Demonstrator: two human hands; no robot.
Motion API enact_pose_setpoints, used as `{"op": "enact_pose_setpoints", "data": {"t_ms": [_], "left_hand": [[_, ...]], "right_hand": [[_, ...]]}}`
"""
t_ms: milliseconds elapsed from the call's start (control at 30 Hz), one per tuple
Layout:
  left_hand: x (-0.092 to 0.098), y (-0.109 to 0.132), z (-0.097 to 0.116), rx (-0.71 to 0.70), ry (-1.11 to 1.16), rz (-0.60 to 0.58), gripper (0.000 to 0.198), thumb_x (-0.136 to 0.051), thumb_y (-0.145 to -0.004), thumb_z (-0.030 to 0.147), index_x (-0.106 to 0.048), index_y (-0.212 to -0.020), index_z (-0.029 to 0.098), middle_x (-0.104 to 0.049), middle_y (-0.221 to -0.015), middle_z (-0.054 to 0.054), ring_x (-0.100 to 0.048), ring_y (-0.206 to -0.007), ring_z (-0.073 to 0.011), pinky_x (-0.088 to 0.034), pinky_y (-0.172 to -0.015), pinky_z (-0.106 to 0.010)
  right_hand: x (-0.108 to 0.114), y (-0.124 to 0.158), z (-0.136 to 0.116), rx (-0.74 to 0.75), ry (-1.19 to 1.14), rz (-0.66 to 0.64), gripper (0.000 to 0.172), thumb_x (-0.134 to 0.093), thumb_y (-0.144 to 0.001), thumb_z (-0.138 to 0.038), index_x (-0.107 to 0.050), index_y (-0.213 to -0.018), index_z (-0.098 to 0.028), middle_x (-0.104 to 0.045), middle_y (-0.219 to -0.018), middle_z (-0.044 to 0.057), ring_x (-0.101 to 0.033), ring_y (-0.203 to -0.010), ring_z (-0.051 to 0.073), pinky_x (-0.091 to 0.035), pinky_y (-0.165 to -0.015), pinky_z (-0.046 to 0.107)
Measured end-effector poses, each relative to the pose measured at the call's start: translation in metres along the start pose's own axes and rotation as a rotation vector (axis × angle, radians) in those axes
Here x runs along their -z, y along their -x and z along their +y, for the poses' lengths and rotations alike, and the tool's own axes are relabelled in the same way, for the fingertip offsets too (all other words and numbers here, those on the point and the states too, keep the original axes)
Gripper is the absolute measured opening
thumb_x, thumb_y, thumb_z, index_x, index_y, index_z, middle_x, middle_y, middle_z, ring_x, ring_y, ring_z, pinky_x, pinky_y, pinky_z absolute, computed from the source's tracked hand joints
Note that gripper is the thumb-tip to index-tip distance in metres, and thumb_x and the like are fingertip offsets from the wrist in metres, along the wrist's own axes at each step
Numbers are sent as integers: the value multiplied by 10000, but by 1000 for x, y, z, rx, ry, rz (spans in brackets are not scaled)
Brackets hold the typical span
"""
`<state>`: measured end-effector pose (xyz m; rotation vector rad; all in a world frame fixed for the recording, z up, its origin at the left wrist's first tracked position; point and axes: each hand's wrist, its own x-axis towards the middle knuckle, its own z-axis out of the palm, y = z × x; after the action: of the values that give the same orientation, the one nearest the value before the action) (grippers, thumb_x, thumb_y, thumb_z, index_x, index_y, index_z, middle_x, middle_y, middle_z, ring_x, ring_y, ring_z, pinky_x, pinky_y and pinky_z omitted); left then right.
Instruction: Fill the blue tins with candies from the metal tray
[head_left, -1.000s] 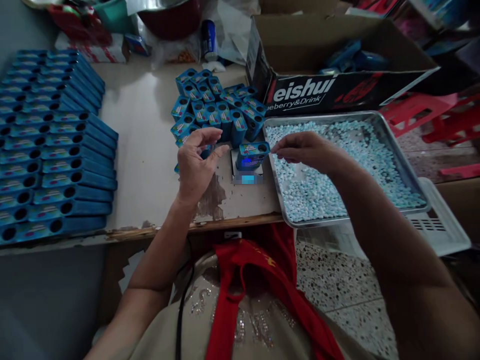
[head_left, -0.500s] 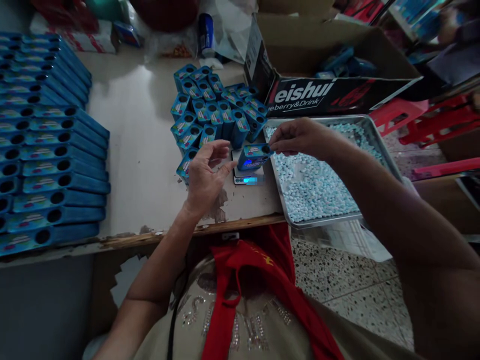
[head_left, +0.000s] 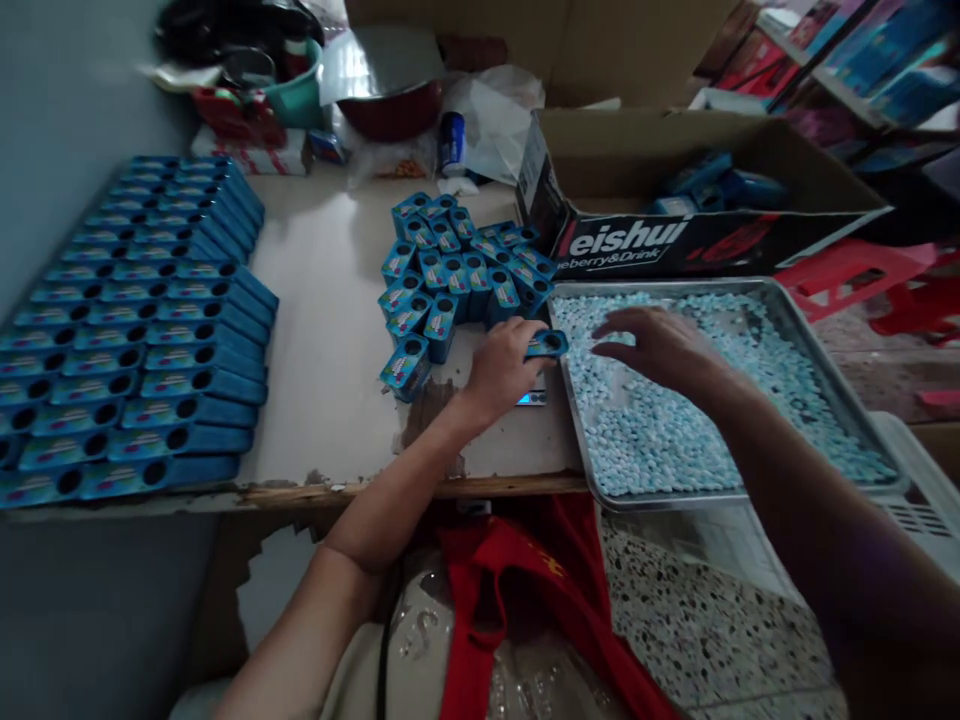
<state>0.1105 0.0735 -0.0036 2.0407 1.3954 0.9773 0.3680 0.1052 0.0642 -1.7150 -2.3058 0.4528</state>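
My left hand [head_left: 504, 368] is closed round a small blue candy box [head_left: 546, 344] with a dark round hole in its top. The box is over a small digital scale [head_left: 534, 398], whose lit display shows below my fingers. My right hand [head_left: 652, 345] hovers over a metal tray [head_left: 772, 290] of pale blue and white candies [head_left: 660, 440], its fingers apart and nothing seen in them. Left of the scale, a cluster of similar blue boxes [head_left: 442, 318] stands upright on the table, their holes facing up.
Rows of blue boxes [head_left: 180, 330] fill the table's left side. Behind the tray stands a black printed carton [head_left: 630, 240] with several blue packs inside. A blue can [head_left: 452, 143], a plastic bag and a red bowl [head_left: 394, 108] sit at the back. Red stools [head_left: 862, 275] are at right.
My left hand has moved from beside the box to gripping it. My right hand has let go of the box and shifted right, over the candies. The camera view has tilted up.
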Motion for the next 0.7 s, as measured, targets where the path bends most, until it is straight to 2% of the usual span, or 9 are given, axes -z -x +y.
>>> {"op": "enact_pose_setpoints", "data": {"t_ms": [67, 167, 233, 300, 367, 433, 500, 600, 700], "left_hand": [[27, 2, 4, -36, 15, 106, 375, -994, -983, 208, -802, -1297, 275, -847, -1358, -96, -808, -1338, -334, -670, -1196, -515], [103, -4, -13, -81, -28, 325, 459, -1018, -975, 227, -769, -1353, 304, -827, -1435, -62, -793, -1363, -314, -660, -1234, -515], [170, -17, -42, -30, -95, 398, 502, -1072, -898, 171, -763, -1278, 278, -833, -1391, -31, -790, -1341, -304, -643, -1253, -491], [240, -33, -77, 106, -195, 383, 536, -1124, -791, 103, -747, -1156, 214, -848, -1257, 6, -798, -1250, -250, -628, -1232, -398], [301, -48, -111, 294, -285, 387, 530, -1085, -777, 4, -728, -1140, 153, -852, -1178, 35, -788, -1130, -168, -620, -1129, -283], [347, -60, -139, 419, -343, 451, 505, -1013, -795, -86, -723, -1157, 114, -855, -1137, 60, -746, -1030, -99, -591, -1042, -206], [374, -69, -162, 474, -355, 496, 539, -979, -762, -154, -736, -1168, 104, -856, -1102, 89, -708, -977, -67, -572, -1002, -171], [388, -76, -191, 499, -280, 386, 557, -979, -755, -159, -768, -1175, 142, -852, -1097, 152, -700, -1021, -44, -562, -1088, -165], [388, -73, -219, 579, -185, 213, 289, -1008, -952, 137, -777, -1104, 218, -816, -952, 203, -681, -1009, -53, -531, -1273, -262]], "right_hand": [[-11, 4, -1, 32, -11, 86, 80, -822, -1000, -235, -899, -1017, -231, -885, -1272, 178, -796, -1154, 388, -559, -1057, 521], [-41, 0, -38, 163, -197, 139, 186, -708, -1101, -294, -883, -1109, -232, -883, -1129, 146, -806, -1025, 344, -596, -965, 467], [-65, -8, -81, 359, -160, 120, 243, -676, -1135, -302, -882, -1239, -228, -861, -1138, 144, -782, -1059, 348, -585, -970, 464], [-86, -17, -127, 552, 27, 83, 305, -664, -1148, -263, -870, -1370, -229, -835, -1218, 167, -741, -1154, 376, -549, -980, 475], [-101, -26, -166, 670, 221, 50, 292, -663, -1137, -191, -886, -1322, -233, -818, -1239, 177, -708, -1180, 383, -511, -950, 466], [-112, -34, -190, 730, 341, 26, 244, -681, -1105, -121, -898, -1143, -223, -811, -1175, 170, -697, -1134, 365, -480, -911, 449], [-118, -39, -201, 760, 381, 19, 236, -706, -1075, -82, -884, -1012, -223, -803, -1098, 153, -692, -1078, 345, -461, -881, 441], [-116, -35, -200, 803, 328, 0, 237, -760, -1055, -101, -865, -913, -259, -802, -1028, 119, -701, -1030, 327, -446, -848, 441], [-97, -20, -181, 763, 243, -47, 255, -781, -1091, -202, -845, -859, -286, -801, -948, 91, -732, -971, 319, -445, -840, 452]]}}
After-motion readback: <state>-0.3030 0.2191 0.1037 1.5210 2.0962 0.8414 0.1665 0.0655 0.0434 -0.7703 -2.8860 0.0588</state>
